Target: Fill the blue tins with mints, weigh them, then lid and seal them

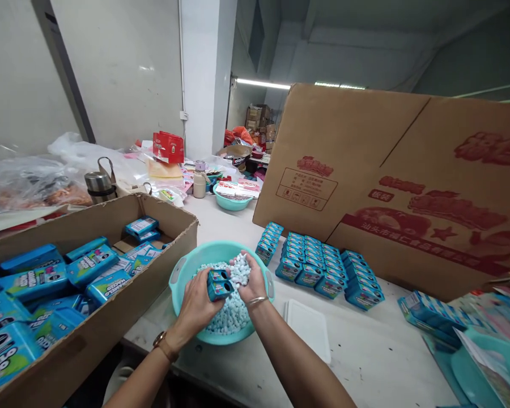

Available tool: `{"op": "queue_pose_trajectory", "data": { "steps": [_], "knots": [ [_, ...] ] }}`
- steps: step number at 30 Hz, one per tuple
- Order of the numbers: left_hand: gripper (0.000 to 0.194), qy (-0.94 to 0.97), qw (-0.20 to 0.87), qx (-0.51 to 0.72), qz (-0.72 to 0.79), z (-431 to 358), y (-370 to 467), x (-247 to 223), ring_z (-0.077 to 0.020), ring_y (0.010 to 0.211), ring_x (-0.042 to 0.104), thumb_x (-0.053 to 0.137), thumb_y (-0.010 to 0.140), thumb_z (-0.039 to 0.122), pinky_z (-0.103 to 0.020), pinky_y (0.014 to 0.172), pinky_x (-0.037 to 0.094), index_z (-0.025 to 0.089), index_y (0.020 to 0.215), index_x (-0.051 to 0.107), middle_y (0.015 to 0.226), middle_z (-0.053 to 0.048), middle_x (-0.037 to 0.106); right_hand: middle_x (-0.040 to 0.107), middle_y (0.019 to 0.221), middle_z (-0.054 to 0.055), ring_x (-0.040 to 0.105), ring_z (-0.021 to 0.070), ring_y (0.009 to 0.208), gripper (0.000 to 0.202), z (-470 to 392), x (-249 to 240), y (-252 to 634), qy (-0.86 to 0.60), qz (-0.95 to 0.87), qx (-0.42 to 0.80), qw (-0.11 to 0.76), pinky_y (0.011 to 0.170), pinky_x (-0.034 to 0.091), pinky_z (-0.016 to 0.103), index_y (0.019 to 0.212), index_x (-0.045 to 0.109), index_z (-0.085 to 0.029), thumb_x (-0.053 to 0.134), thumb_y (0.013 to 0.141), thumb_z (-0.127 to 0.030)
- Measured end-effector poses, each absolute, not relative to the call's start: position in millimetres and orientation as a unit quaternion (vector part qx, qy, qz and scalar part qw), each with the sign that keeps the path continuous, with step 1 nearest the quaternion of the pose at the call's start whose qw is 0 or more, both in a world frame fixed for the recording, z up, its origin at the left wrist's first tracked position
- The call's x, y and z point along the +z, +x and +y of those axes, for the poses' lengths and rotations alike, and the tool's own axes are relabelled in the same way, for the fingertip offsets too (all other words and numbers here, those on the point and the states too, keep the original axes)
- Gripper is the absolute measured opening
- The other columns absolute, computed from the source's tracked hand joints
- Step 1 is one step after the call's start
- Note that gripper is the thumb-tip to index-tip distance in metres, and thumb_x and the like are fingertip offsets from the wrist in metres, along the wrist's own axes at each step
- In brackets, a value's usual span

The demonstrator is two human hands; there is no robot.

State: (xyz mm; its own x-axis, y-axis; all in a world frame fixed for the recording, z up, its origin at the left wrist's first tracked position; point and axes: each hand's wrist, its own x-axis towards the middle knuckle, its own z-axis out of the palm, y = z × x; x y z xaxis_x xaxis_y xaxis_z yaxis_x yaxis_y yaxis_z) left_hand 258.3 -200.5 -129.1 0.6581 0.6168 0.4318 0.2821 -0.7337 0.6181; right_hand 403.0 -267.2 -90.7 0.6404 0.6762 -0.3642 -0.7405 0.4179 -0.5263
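Note:
My left hand is wrapped round small blue boxes, two of them by the look of their ends, with dark openings facing right. Cupped beside them, my right hand holds a heap of pale blue pellets. Both hands are above a turquoise basin, and more of the same pellets fill its bottom. The boxes and the heap in my palm are close together; whether they touch I cannot tell.
An open carton of blue printed packs stands left. Rows of small blue boxes stand right of the basin, before a large cardboard sheet. A white lid lies near the front edge. Another turquoise basin is at far right.

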Motion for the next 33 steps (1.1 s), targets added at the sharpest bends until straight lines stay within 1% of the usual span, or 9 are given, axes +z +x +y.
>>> {"op": "queue_pose_trajectory", "data": {
  "steps": [3, 5, 12, 15, 19, 23, 28, 33],
  "knots": [
    [0.071, 0.885, 0.256, 0.296, 0.252, -204, 265, -130, -0.0336, 0.119, 0.057, 0.071, 0.065, 0.023, -0.048, 0.099, 0.044, 0.017, 0.130, 0.043, 0.125, -0.014, 0.061, 0.068, 0.071, -0.001, 0.066, 0.0160, 0.070, 0.021, -263, -87, 388, -0.349, -0.024, 0.327, 0.878, 0.066, 0.053, 0.027, 0.090, 0.066, -0.020, 0.071, 0.072, -0.029],
    [0.070, 0.885, 0.257, 0.293, 0.254, -205, 266, -129, -0.0334, 0.121, 0.056, 0.070, 0.066, 0.022, -0.048, 0.100, 0.043, 0.017, 0.130, 0.042, 0.127, -0.014, 0.060, 0.069, 0.073, -0.001, 0.065, 0.0150, 0.072, 0.020, -262, -87, 381, -0.366, -0.060, 0.291, 0.882, 0.070, 0.052, 0.026, 0.087, 0.068, -0.019, 0.073, 0.071, -0.031],
    [0.072, 0.873, 0.288, 0.296, 0.261, -201, 265, -126, -0.0329, 0.118, 0.057, 0.072, 0.067, 0.027, -0.048, 0.100, 0.044, 0.017, 0.131, 0.040, 0.126, -0.014, 0.059, 0.068, 0.074, -0.001, 0.063, 0.0148, 0.075, 0.016, -260, -86, 380, -0.386, -0.120, 0.271, 0.874, 0.077, 0.049, 0.028, 0.083, 0.071, -0.020, 0.072, 0.074, -0.033],
    [0.073, 0.880, 0.276, 0.302, 0.242, -201, 265, -127, -0.0335, 0.118, 0.056, 0.074, 0.067, 0.028, -0.050, 0.101, 0.042, 0.018, 0.131, 0.040, 0.127, -0.014, 0.058, 0.068, 0.077, -0.001, 0.063, 0.0152, 0.077, 0.016, -259, -85, 381, -0.391, -0.140, 0.264, 0.871, 0.079, 0.048, 0.028, 0.084, 0.071, -0.020, 0.072, 0.075, -0.034],
    [0.072, 0.882, 0.271, 0.309, 0.229, -199, 266, -124, -0.0335, 0.118, 0.056, 0.075, 0.067, 0.028, -0.050, 0.101, 0.042, 0.019, 0.130, 0.042, 0.127, -0.013, 0.058, 0.069, 0.078, -0.001, 0.064, 0.0155, 0.079, 0.017, -261, -84, 383, -0.406, -0.166, 0.263, 0.859, 0.080, 0.048, 0.028, 0.085, 0.072, -0.020, 0.072, 0.076, -0.034],
    [0.070, 0.873, 0.297, 0.307, 0.235, -198, 265, -121, -0.0326, 0.115, 0.058, 0.075, 0.067, 0.031, -0.049, 0.099, 0.044, 0.019, 0.128, 0.043, 0.123, -0.012, 0.061, 0.070, 0.077, 0.000, 0.065, 0.0169, 0.080, 0.018, -264, -83, 386, -0.408, -0.160, 0.289, 0.851, 0.082, 0.048, 0.030, 0.083, 0.071, -0.020, 0.073, 0.075, -0.035],
    [0.073, 0.874, 0.305, 0.302, 0.227, -198, 261, -120, -0.0335, 0.115, 0.058, 0.075, 0.064, 0.025, -0.050, 0.098, 0.044, 0.020, 0.129, 0.044, 0.125, -0.012, 0.061, 0.071, 0.080, 0.000, 0.067, 0.0178, 0.082, 0.018, -266, -82, 385, -0.406, -0.159, 0.312, 0.844, 0.085, 0.048, 0.031, 0.081, 0.071, -0.020, 0.074, 0.073, -0.035],
    [0.072, 0.875, 0.319, 0.290, 0.218, -195, 259, -121, -0.0339, 0.117, 0.057, 0.076, 0.062, 0.023, -0.051, 0.100, 0.043, 0.020, 0.127, 0.046, 0.124, -0.012, 0.061, 0.071, 0.083, 0.001, 0.067, 0.0178, 0.083, 0.015, -267, -76, 374, -0.389, -0.159, 0.356, 0.835, 0.086, 0.048, 0.031, 0.077, 0.069, -0.020, 0.075, 0.071, -0.032]
  ]
}}
